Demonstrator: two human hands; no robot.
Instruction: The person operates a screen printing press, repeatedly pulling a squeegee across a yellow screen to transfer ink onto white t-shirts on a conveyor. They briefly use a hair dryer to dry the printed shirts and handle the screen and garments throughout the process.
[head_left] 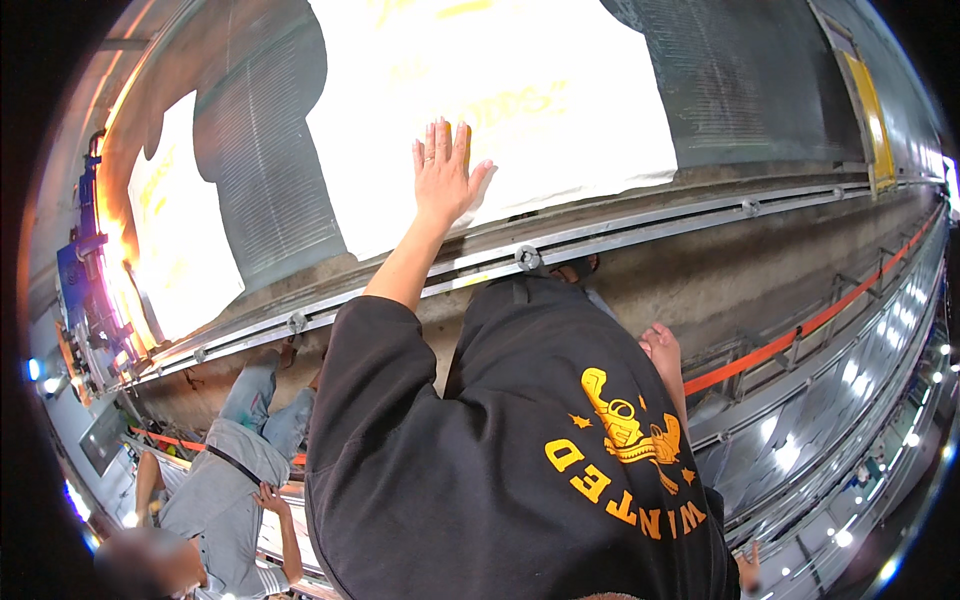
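Observation:
My left hand [445,175] lies palm down on a bright white cloth piece [490,110], fingers stretched and thumb apart, near its front edge. The cloth looks like a garment panel with pale yellow printing, partly washed out by glare, and is spread on a dark grey table [750,90]. My right hand [660,345] is low beside my black shirt [520,430], off the table. Its fingers are loosely curled, and nothing shows in them.
Another white printed piece [180,220] lies farther left. A metal rail [700,212] with round knobs edges the table. Left of me stands a person in grey [225,470]; a blue machine [80,285] glows at the far left. An orange strip [800,335] lines another table at right.

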